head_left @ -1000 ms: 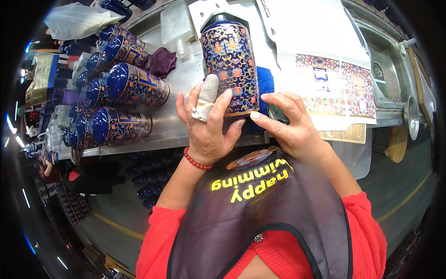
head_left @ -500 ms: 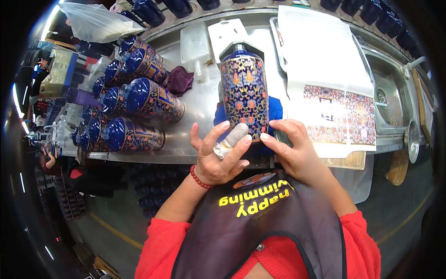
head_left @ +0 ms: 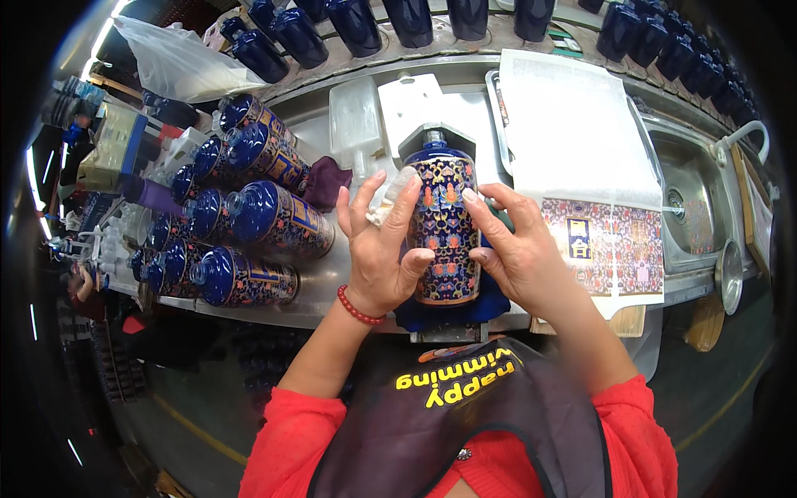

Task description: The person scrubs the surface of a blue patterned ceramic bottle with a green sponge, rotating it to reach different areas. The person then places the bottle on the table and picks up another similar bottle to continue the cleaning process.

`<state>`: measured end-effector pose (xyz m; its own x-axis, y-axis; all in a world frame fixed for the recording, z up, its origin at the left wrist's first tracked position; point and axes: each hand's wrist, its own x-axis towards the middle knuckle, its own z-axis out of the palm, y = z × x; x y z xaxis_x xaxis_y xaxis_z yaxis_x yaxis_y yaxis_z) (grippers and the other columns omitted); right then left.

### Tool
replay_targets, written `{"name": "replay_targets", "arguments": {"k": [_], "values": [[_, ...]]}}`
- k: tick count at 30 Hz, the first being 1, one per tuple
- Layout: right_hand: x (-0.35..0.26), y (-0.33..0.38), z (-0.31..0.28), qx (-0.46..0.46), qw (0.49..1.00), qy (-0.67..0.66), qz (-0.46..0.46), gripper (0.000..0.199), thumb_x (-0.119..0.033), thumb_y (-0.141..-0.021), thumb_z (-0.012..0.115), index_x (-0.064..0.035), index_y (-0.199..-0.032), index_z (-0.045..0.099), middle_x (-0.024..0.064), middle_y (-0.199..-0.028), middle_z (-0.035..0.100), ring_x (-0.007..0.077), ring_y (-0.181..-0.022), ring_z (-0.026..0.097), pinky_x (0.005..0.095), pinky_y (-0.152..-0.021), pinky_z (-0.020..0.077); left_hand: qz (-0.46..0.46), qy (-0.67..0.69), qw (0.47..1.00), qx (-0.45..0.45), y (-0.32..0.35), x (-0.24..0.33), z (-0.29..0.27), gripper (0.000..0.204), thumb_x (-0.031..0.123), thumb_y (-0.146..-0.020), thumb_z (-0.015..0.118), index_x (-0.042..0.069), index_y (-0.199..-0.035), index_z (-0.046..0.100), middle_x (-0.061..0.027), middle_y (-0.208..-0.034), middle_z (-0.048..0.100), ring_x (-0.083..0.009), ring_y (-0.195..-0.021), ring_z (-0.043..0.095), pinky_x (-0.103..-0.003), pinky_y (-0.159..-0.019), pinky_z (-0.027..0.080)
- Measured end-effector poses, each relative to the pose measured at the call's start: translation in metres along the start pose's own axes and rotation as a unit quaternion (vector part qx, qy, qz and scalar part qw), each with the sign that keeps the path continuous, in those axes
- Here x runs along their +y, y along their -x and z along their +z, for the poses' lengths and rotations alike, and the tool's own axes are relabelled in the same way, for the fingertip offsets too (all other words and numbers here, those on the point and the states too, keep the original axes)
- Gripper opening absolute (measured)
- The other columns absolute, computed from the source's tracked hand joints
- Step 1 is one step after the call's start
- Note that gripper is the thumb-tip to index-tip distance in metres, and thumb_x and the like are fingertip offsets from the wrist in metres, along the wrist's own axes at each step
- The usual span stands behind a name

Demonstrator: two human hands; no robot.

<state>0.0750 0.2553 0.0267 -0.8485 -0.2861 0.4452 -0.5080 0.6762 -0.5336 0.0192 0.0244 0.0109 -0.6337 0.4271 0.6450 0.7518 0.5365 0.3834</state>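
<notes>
Fingers (head_left: pixel 397 217) of the left hand (head_left: pixel 378 249) spread flat against the decal-covered bottle (head_left: pixel 444 228), a pale cloth pad (head_left: pixel 390 199) tucked under them; right hand (head_left: pixel 515 249) opposite, fingers curled on the bottle's other flank, steadying it. Bottle stands on a blue cushion (head_left: pixel 452 307) at the near edge of the steel table (head_left: pixel 332 274). Largest item: white backing sheet (head_left: pixel 581 158) to the right, its strip of patterned decals (head_left: pixel 614 245) unused. Left, a heap of decorated bottles (head_left: pixel 249 232) lying on their sides, apparently finished. Along the far edge, plain dark-blue bottles (head_left: pixel 357 25) waiting. Judging by this: one decal on, being smoothed; plenty of stock left.
</notes>
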Motion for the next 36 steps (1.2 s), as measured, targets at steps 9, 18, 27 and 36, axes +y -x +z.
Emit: {"name": "replay_targets", "arguments": {"k": [9,18,27,36], "values": [[0.008,-0.03,0.001,0.004,0.998,0.064,-0.006,0.064,-0.02,-0.084,0.078,-0.0116,-0.144,0.057,0.0142,-0.14,0.05,0.0369,-0.122,0.052,0.0464,-0.101,0.0469,-0.016,-0.028,0.998,-0.047,-0.013,-0.003,0.002,0.078,0.067,-0.102,0.042,0.004,-0.144,0.06,-0.0153,-0.139,0.064,-0.0362,-0.141,0.038,-0.058,-0.121,0.005],[0.01,-0.033,0.0,0.006,0.999,0.042,-0.002,0.063,-0.018,-0.083,0.079,-0.0111,-0.143,0.059,0.0151,-0.137,0.051,0.0373,-0.12,0.053,0.0467,-0.102,0.0466,-0.023,-0.02,0.998,-0.053,-0.02,-0.004,0.002,0.081,0.068,-0.101,0.044,0.003,-0.146,0.057,-0.0159,-0.135,0.066,-0.0369,-0.141,0.039,-0.062,-0.119,0.005],[0.01,-0.034,0.0,0.006,0.999,0.034,0.003,0.063,-0.016,-0.082,0.079,-0.0096,-0.142,0.059,0.0162,-0.138,0.051,0.0381,-0.12,0.053,0.0475,-0.103,0.0464,-0.012,-0.076,0.993,-0.087,-0.027,-0.004,-0.002,0.082,0.07,-0.101,0.04,0.004,-0.148,0.056,-0.0149,-0.126,0.069,-0.0367,-0.144,0.035,-0.064,-0.118,0.006],[0.01,-0.033,0.002,0.009,0.999,0.042,0.0,0.067,-0.015,-0.083,0.078,-0.0073,-0.145,0.056,0.0171,-0.138,0.05,0.0388,-0.12,0.052,0.0473,-0.104,0.046,-0.043,-0.002,0.995,-0.09,-0.013,-0.002,0.0,0.097,0.072,-0.097,0.045,-0.006,-0.155,0.039,-0.0209,-0.135,0.063,-0.0432,-0.146,0.034,-0.069,-0.116,0.008]]}}
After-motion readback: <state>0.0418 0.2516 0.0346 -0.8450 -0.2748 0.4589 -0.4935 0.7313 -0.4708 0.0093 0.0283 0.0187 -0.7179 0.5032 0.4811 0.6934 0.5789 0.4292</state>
